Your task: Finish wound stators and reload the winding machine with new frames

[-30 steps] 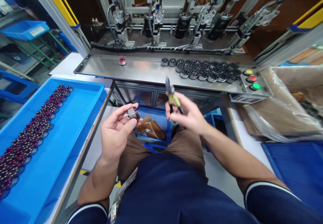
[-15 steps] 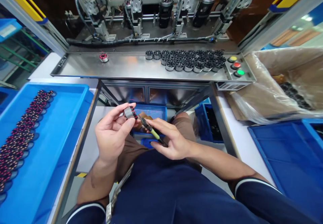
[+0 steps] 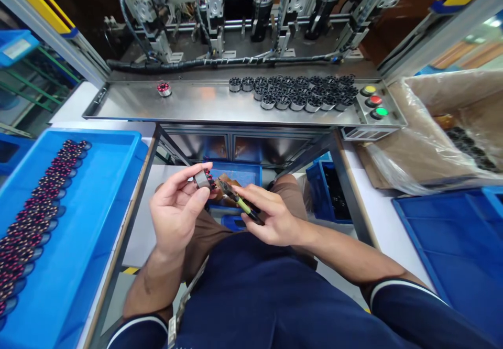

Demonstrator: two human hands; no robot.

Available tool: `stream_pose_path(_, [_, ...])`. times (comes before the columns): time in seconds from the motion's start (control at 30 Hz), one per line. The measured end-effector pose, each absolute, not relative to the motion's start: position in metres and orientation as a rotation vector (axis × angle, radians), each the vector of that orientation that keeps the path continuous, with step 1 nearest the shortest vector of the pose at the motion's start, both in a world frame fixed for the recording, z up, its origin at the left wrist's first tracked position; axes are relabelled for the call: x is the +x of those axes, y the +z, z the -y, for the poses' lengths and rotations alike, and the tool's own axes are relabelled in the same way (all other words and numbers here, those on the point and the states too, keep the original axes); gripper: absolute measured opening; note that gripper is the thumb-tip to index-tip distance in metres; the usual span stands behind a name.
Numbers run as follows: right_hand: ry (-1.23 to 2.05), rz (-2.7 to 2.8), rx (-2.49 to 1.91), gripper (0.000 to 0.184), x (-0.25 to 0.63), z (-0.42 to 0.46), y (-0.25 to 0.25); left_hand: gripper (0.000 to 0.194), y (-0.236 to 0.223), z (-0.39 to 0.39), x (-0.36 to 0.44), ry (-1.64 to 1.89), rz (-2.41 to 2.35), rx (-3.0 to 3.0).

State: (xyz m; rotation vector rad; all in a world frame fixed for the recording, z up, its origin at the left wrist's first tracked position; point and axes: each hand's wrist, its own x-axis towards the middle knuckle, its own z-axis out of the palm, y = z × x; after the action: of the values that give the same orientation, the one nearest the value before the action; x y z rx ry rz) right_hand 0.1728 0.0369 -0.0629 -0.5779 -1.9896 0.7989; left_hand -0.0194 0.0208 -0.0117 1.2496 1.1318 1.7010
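Observation:
Between the thumb and fingers of my left hand (image 3: 175,206) is a motor stator (image 3: 201,179), a grey metal ring whose side with red-and-black windings faces right. My right hand (image 3: 274,214) is wrapped round a pair of cutting pliers (image 3: 240,201) with green-and-black handles. The pliers' jaws point up and left, close beside the wound side of the stator. Whether the jaw tips touch it I cannot tell. Both hands are above my lap, in front of the machine.
One red-wound stator (image 3: 164,89) stands on the metal shelf (image 3: 196,102), with several black-topped stators (image 3: 298,93) farther right. Wound stators (image 3: 43,202) lie in rows in the left blue tray (image 3: 98,223). Push buttons (image 3: 376,100) sit at the shelf's right end, near a plastic-lined carton (image 3: 416,144).
The pliers' jaws have drawn slightly away from the stator, toward the right. My left hand keeps its hold on the stator. The whole view has shifted a little.

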Motion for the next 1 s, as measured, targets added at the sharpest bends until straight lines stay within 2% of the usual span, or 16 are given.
stream_pose_path(0.2, [0.865,1.99,-0.501,0.071,0.1686,-0.0379,-0.057,0.018,-0.0106,-0.0174,-0.0196,1.754,-1.189,1.288])
stream_pose_path(0.43, [0.884,1.968,-0.459,0.072,0.1665,-0.0395,-0.0602,0.019,-0.0129,-0.0179,-0.0207,1.775,-1.194,1.369])
stream_pose_path(0.63, [0.824,2.007,-0.529,0.065,0.1701,-0.0413,-0.0611,0.019,-0.0123,-0.0168,-0.0201,1.789,-1.184,1.42])
stream_pose_path(0.8, [0.843,2.009,-0.501,0.073,0.1678,-0.0411,-0.0554,0.018,-0.0114,-0.0155,-0.0194,1.803,-1.171,1.441])
stream_pose_path(1.0, [0.827,2.0,-0.502,0.073,0.1637,-0.0414,-0.0528,0.019,-0.0119,-0.0128,-0.0208,1.784,-1.158,1.512])
